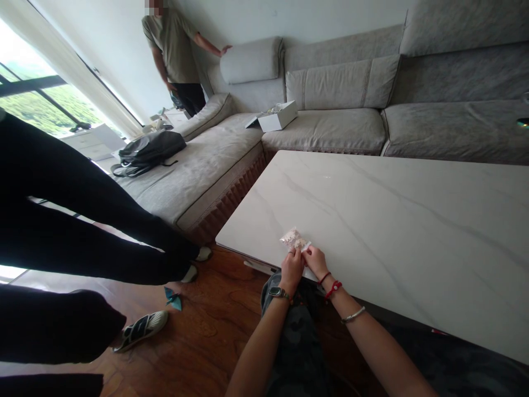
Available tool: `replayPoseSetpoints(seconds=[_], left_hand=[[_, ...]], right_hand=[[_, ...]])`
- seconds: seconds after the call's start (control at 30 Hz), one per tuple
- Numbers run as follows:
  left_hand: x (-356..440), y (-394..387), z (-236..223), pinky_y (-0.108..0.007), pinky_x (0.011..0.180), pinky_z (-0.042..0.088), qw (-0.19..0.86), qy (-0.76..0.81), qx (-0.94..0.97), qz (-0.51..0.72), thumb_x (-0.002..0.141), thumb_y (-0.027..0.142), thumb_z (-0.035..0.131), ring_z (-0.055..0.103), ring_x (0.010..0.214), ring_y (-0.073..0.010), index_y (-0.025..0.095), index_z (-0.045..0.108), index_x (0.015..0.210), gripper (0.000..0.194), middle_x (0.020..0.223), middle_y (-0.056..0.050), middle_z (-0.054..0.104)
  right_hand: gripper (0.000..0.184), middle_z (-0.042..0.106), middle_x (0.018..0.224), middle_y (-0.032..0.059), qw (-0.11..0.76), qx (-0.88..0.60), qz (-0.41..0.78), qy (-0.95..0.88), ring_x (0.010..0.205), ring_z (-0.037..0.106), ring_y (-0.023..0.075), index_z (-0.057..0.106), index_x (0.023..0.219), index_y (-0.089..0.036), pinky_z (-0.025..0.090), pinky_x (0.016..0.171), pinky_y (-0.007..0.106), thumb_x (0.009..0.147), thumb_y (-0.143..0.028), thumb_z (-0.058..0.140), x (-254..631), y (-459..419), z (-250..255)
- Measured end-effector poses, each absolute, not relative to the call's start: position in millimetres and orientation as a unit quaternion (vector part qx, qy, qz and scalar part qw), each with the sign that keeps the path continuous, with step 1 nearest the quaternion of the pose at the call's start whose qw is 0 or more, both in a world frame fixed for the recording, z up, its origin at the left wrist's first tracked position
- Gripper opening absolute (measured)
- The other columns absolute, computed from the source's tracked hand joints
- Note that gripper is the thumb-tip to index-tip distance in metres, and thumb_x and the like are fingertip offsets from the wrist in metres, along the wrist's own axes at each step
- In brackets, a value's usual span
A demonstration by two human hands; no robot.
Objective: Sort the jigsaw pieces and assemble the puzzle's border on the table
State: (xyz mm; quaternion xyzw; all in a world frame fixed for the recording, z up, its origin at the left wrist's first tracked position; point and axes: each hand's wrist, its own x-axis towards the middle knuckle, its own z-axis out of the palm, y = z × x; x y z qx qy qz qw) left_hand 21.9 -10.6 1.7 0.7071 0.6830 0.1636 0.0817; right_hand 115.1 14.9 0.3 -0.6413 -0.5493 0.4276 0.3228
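Note:
A small clear plastic bag (294,239) with pale crumbly contents lies on the near edge of a white marble-patterned table (397,220). My left hand (291,270) pinches the bag's lower edge, and a dark watch sits on that wrist. My right hand (314,261) grips the bag's right corner with its fingertips, and red cords and a silver bangle circle that arm. A strip of white material (309,273) shows under my hands, but I cannot tell what it is.
A grey fabric sectional sofa (330,129) holds a white box (278,117) and a black backpack (149,153). A person (173,49) stands beyond it. Another person's black-clad legs (82,220) cross the left side. A blue paper crane (173,299) and a sneaker (141,331) lie on the wooden floor.

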Motion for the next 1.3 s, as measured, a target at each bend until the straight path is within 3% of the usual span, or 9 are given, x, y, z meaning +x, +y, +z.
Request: replayPoseSetpoints(seconds=[0.2, 0.5, 0.63, 0.73, 0.93, 1.07, 1.2, 1.3], left_hand=[[23, -9, 0, -0.024, 0.061, 0.043, 0.072, 0.695, 0.696, 0.163, 0.083, 0.017, 0.041, 0.06, 0.073, -0.0177, 0.014, 0.054, 0.087, 0.013, 0.089, -0.011, 0.058], [23, -3, -4, -0.022, 0.055, 0.042, 0.051, 0.716, 0.67, 0.192, 0.082, 0.014, 0.041, 0.058, 0.071, -0.0159, 0.014, 0.053, 0.082, 0.012, 0.088, -0.01, 0.056], [17, -3, -1, -0.022, 0.055, 0.041, 0.042, 0.706, 0.674, 0.211, 0.081, 0.012, 0.04, 0.056, 0.073, -0.017, 0.016, 0.053, 0.074, 0.015, 0.081, -0.009, 0.055], [18, -9, 1, -0.02, 0.053, 0.04, 0.043, 0.689, 0.687, 0.228, 0.081, 0.017, 0.043, 0.055, 0.068, -0.0149, 0.017, 0.054, 0.077, 0.012, 0.079, -0.007, 0.056], [21, -17, 5, -0.021, 0.052, 0.037, 0.032, 0.681, 0.683, 0.263, 0.08, 0.02, 0.045, 0.053, 0.061, -0.0133, 0.017, 0.055, 0.075, 0.012, 0.079, -0.007, 0.056], [18, -19, 10, -0.022, 0.051, 0.036, 0.017, 0.706, 0.652, 0.277, 0.081, 0.017, 0.04, 0.051, 0.061, -0.0144, 0.017, 0.053, 0.07, 0.017, 0.074, -0.007, 0.053], [19, -25, 19, -0.023, 0.054, 0.038, 0.028, 0.719, 0.638, 0.276, 0.081, 0.02, 0.041, 0.052, 0.062, -0.0144, 0.018, 0.054, 0.077, 0.014, 0.078, -0.007, 0.054], [7, -26, 31, -0.026, 0.07, 0.043, 0.083, 0.651, 0.701, 0.278, 0.08, 0.025, 0.045, 0.055, 0.082, -0.0167, 0.02, 0.052, 0.096, 0.018, 0.093, -0.007, 0.056]], right_hand=[[0.019, 0.058, 0.054, 0.0019, 0.315, -0.675, 0.387, -0.543, 0.054, 0.051, 0.0132, 0.043, 0.05, -0.02, 0.034, 0.051, 0.022, 0.067, -0.023, 0.051, 105, 19, 2], [0.02, 0.058, 0.049, 0.0028, 0.321, -0.695, 0.405, -0.5, 0.055, 0.056, 0.0154, 0.042, 0.049, -0.021, 0.038, 0.049, 0.022, 0.066, -0.024, 0.052, 100, 19, -3], [0.013, 0.055, 0.043, 0.0006, 0.333, -0.674, 0.454, -0.478, 0.043, 0.054, 0.014, 0.048, 0.058, -0.02, 0.039, 0.042, 0.021, 0.069, -0.027, 0.05, 104, 9, -6], [0.01, 0.059, 0.051, 0.0004, 0.349, -0.647, 0.489, -0.469, 0.041, 0.055, 0.0125, 0.054, 0.071, -0.018, 0.039, 0.037, 0.02, 0.07, -0.027, 0.05, 111, 9, -2], [0.037, 0.066, 0.081, -0.0003, 0.379, -0.596, 0.532, -0.467, 0.053, 0.058, 0.0101, 0.056, 0.102, -0.021, 0.045, 0.041, 0.017, 0.067, -0.014, 0.05, 121, 23, 8], [0.053, 0.061, 0.105, 0.0021, 0.391, -0.523, 0.627, -0.425, 0.06, 0.062, 0.0107, 0.049, 0.117, -0.023, 0.053, 0.05, 0.022, 0.067, -0.008, 0.043, 121, 20, 9], [0.054, 0.064, 0.096, 0.0049, 0.409, -0.437, 0.733, -0.324, 0.071, 0.064, 0.0142, 0.051, 0.116, -0.018, 0.055, 0.06, 0.027, 0.063, -0.005, 0.044, 126, 15, 11], [0.052, 0.065, 0.09, 0.0043, 0.403, -0.403, 0.763, -0.305, 0.072, 0.063, 0.0135, 0.054, 0.111, -0.016, 0.054, 0.06, 0.026, 0.061, -0.004, 0.045, 134, 14, 14]])
